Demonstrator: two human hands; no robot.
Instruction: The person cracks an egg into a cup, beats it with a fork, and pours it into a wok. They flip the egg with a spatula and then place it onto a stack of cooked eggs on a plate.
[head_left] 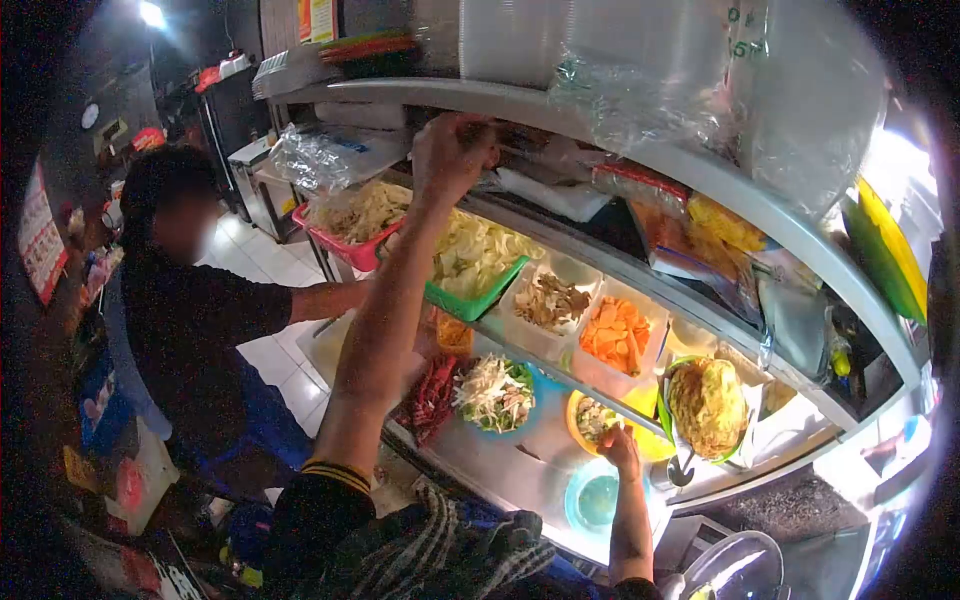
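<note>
My left hand (pixel 455 150) is raised to the upper shelf of the food cart, its fingers curled beside the metal rim (pixel 430 92). Whatever it grips there is hidden. Low on the right, my right hand (pixel 622 448) has its fingers bent together next to a yellow bowl (pixel 577 425) of chopped food; I cannot make out what is in them. A metal ladle (pixel 680 470) lies just right of that hand. Below and left of it sits a light blue bowl (pixel 592 497). A plate of fried, golden food (pixel 708 408) stands to the right.
Containers of cabbage (pixel 480 255), brown slices (pixel 548 302) and carrots (pixel 617 335) line the cart. Red chillies (pixel 433 398) and a bowl of shredded food (pixel 495 392) lie nearer. Another person (pixel 200 300) stands at left, an arm extended toward the cart. A pan (pixel 735 565) is at lower right.
</note>
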